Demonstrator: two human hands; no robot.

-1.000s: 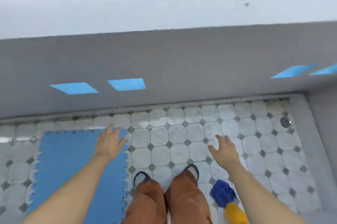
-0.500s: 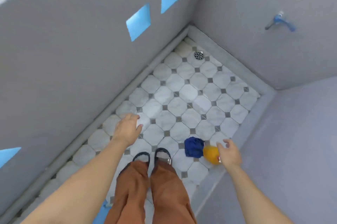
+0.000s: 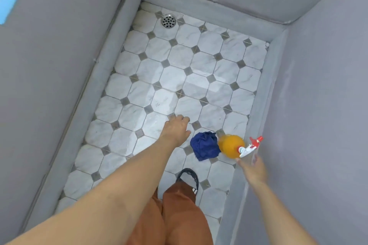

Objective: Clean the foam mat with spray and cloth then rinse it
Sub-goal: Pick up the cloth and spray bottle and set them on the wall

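View swung further toward the corner than half a second ago, right hand (image 3: pixel 252 169) now just below the spray bottle (image 3: pixel 233 146), blurred, grip cannot be told, orange bottle with white-red trigger, crumpled blue cloth (image 3: pixel 205 146) touching bottle's left, left hand (image 3: pixel 176 130) empty, fingers loosely curled, left of cloth, foam mat out of view.

The floor (image 3: pixel 179 77) is white marbled octagon tile with small grey diamond insets. A crumpled cloth (image 3: pixel 205 148) is dark blue. The spray bottle (image 3: pixel 232 146) is orange, its trigger head (image 3: pixel 252 146) white and red. Grey walls (image 3: pixel 59 49); rust-orange trousers (image 3: pixel 179 215); silver drain (image 3: pixel 168 21).
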